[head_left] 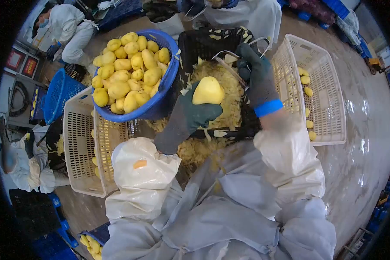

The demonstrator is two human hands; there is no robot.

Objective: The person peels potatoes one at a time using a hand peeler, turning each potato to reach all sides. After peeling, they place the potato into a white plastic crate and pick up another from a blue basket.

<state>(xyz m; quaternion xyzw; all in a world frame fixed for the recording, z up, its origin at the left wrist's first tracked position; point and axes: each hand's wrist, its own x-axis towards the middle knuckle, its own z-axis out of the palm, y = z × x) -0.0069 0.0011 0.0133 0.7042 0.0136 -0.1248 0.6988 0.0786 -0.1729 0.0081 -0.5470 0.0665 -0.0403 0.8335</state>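
My left hand, in a dark green and grey glove, is closed around a peeled yellow potato. The potato is held over a black crate heaped with potato peelings. Just beyond the potato on the right is my right hand, gloved alike and with a blue band at the wrist. Its fingers are wrapped round a peeler with a bent metal frame, part of which the glove hides. The peeler and the potato look slightly apart.
A blue basket piled with peeled potatoes stands at the left of the crate. White slatted crates with a few potatoes flank me, another white crate on the left. Co-workers sit nearby; one person is directly opposite. The floor looks wet.
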